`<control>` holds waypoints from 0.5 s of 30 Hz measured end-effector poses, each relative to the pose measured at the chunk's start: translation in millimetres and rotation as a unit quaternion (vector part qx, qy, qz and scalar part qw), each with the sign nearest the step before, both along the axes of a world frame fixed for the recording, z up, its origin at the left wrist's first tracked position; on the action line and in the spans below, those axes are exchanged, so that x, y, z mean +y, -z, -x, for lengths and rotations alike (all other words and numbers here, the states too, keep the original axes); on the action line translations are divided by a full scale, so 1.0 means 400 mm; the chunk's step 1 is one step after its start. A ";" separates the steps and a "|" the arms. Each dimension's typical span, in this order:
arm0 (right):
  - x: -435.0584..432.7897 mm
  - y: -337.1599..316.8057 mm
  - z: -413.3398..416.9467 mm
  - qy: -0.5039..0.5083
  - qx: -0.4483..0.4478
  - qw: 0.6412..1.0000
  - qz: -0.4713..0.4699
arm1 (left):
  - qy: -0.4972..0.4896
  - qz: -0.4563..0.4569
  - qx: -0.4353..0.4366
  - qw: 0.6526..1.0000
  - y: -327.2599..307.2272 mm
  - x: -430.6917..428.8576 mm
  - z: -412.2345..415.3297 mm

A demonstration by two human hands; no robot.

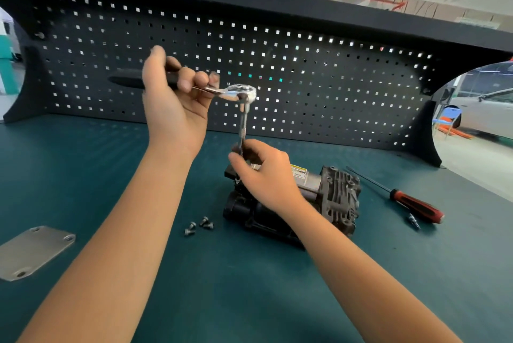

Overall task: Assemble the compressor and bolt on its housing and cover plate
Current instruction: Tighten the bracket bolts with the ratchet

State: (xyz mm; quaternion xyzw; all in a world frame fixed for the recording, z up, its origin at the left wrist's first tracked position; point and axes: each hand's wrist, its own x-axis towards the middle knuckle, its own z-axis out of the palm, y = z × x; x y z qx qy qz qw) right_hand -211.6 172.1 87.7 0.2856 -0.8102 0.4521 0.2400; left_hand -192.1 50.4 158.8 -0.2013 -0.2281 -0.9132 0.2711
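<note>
The compressor [330, 198], dark metal with a finned housing and a silver labelled body, lies on the green bench right of centre. My left hand [175, 104] grips the black handle of a ratchet wrench [238, 91], held high above the compressor's left end. A long extension bar [243, 123] hangs down from the ratchet head. My right hand [263, 173] pinches the lower end of that bar just above the compressor, hiding the bar's tip. A flat grey cover plate [33, 252] lies at the far left. Three loose bolts [198, 226] lie left of the compressor.
A red-and-black screwdriver [410, 202] lies right of the compressor, with a small bit [413, 222] beside its handle. A dark pegboard [277, 70] closes off the back of the bench [249, 301]. A car and a blue chair stand beyond the right edge.
</note>
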 end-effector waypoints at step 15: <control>-0.096 -0.040 0.019 -0.052 -0.188 0.928 0.316 | -0.101 0.112 0.042 0.988 0.021 0.080 -0.075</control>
